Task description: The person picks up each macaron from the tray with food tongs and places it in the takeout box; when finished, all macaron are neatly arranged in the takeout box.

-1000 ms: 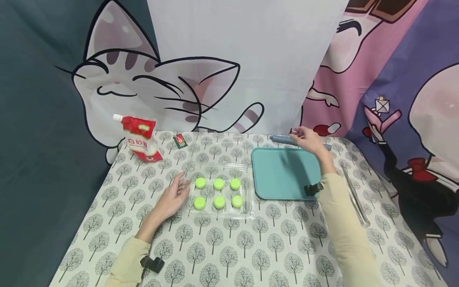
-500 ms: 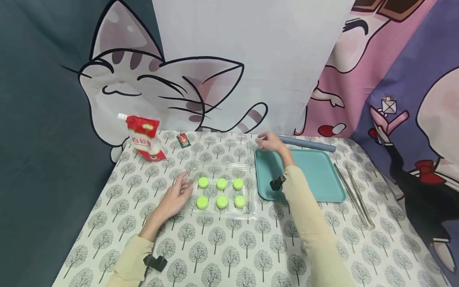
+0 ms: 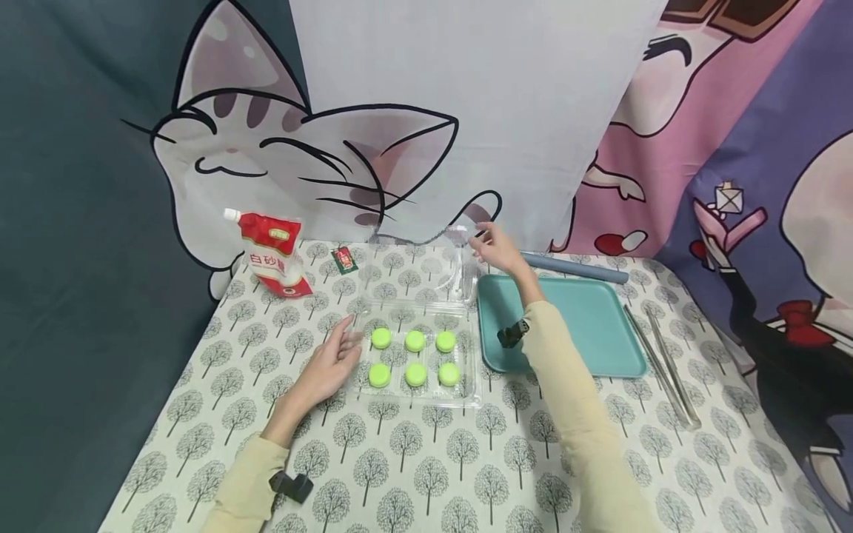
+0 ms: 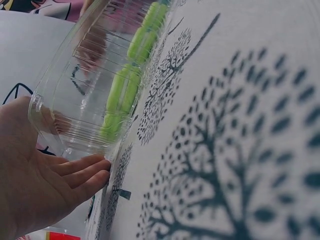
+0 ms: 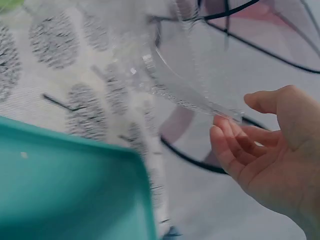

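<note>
A clear plastic box (image 3: 420,400) holds several round, bright green macarons (image 3: 415,340) in two rows. Its hinged lid (image 3: 418,285) tilts up from the table at the back. My right hand (image 3: 501,254) is at the lid's right far corner. In the right wrist view, bent fingertips (image 5: 222,131) touch the lid's edge from beneath, and the thumb stands apart from it. Beside the box's left wall lies my left hand (image 3: 325,368), its fingers loosely extended. In the left wrist view these fingers (image 4: 92,172) are close to the box; contact is unclear.
A teal tray (image 3: 566,372) lies right of the box, with a grey-blue roll (image 3: 576,267) behind it and metal tongs (image 3: 669,377) farther right. A red and white pouch (image 3: 273,255) and a small red-green packet (image 3: 344,260) are at the back left.
My right hand has moved left from above the roll to the lid's corner. The lid has risen from lying flat to a tilt. The left hand has stayed by the box.
</note>
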`<state>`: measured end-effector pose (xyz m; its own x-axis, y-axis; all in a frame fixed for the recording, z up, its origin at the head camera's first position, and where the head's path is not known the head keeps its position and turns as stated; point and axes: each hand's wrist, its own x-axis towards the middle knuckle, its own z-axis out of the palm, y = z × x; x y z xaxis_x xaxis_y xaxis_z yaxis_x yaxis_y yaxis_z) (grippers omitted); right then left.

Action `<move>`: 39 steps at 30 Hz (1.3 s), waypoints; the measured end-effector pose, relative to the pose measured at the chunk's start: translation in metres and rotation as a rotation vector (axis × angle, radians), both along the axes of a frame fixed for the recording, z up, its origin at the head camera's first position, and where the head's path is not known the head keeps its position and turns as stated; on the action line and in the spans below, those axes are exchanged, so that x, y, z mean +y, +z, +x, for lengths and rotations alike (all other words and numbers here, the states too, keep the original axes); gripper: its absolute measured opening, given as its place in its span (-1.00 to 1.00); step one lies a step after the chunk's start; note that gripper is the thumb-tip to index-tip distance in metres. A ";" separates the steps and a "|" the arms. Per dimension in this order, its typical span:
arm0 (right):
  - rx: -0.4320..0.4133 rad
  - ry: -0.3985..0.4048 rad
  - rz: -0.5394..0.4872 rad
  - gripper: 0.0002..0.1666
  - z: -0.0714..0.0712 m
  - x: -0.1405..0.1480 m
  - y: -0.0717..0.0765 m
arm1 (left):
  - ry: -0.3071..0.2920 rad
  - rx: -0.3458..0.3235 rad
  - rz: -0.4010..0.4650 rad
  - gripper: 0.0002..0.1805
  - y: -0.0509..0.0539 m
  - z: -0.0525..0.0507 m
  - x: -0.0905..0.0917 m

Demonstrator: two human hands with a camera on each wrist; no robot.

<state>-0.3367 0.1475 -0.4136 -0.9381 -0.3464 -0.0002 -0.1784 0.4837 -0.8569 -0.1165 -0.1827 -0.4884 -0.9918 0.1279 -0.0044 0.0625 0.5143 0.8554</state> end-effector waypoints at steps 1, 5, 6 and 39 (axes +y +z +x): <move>0.032 0.001 -0.023 -0.35 0.006 -0.001 0.010 | -0.001 0.001 -0.001 -0.26 0.000 0.000 0.000; 0.185 -0.002 -0.066 -0.50 0.037 -0.005 0.054 | -0.004 -0.003 -0.004 -0.27 0.000 0.000 -0.001; 0.225 -0.003 -0.079 -0.54 0.043 -0.004 0.059 | -0.002 -0.004 -0.006 -0.28 0.000 0.000 -0.001; 0.822 0.340 -0.093 -0.73 0.223 0.038 -0.007 | 0.133 -0.294 0.455 -0.17 0.060 0.074 -0.001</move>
<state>-0.1135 0.1853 -0.4204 -0.4765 -0.5707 0.6687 -0.8744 0.2282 -0.4283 -0.0421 -0.1832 -0.4284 -0.9648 0.0550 -0.2570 -0.2526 0.0757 0.9646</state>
